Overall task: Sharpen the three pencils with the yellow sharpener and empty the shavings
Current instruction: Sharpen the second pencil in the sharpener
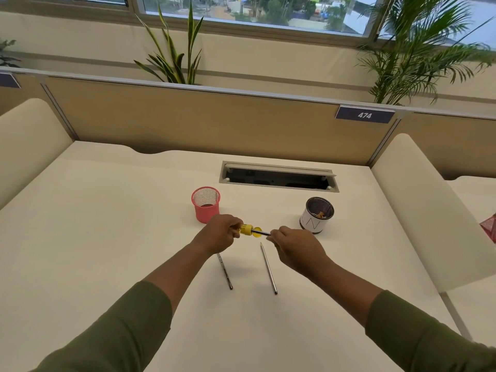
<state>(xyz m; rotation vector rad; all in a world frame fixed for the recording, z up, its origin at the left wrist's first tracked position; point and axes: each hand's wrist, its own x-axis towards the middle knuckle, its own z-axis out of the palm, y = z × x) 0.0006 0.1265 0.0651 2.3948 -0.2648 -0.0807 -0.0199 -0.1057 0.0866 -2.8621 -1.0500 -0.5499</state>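
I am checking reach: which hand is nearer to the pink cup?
Left. The left hand is just in front of the pink cup; the right hand is farther off to its right.

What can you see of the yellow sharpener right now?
The small yellow plastic barrel sharpener is held up off the white desk, lying roughly level, between the two hands. The left hand grips its left end, hiding part of it. A round yellow lid-like piece shows at its right side. A dark pencil, pinched by the right hand, is pushed into it from the right. It sits in front of the pink mesh cup. Shavings inside cannot be made out.
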